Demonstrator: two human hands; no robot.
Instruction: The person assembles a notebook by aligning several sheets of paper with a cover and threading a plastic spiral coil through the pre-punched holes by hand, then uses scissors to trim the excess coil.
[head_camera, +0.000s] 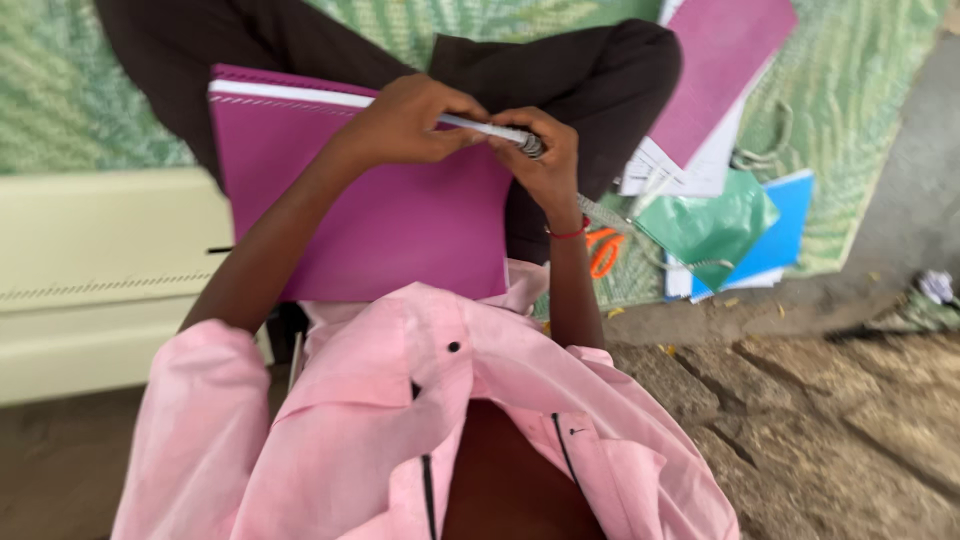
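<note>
On lap, both hands (480, 135) grip spiral wire (490, 130) w/ purple notebook (380, 220).

A green woven mat with a pale leaf pattern (860, 90) is lying across the upper part of the view, covering the ground. Beside it, rough grey-brown stone ground (830, 430) is showing cracks and scattered yellow flecks. A cream-coloured flat panel (90, 280) is sitting at the left edge. Soft, even daylight is falling over everything.
</note>
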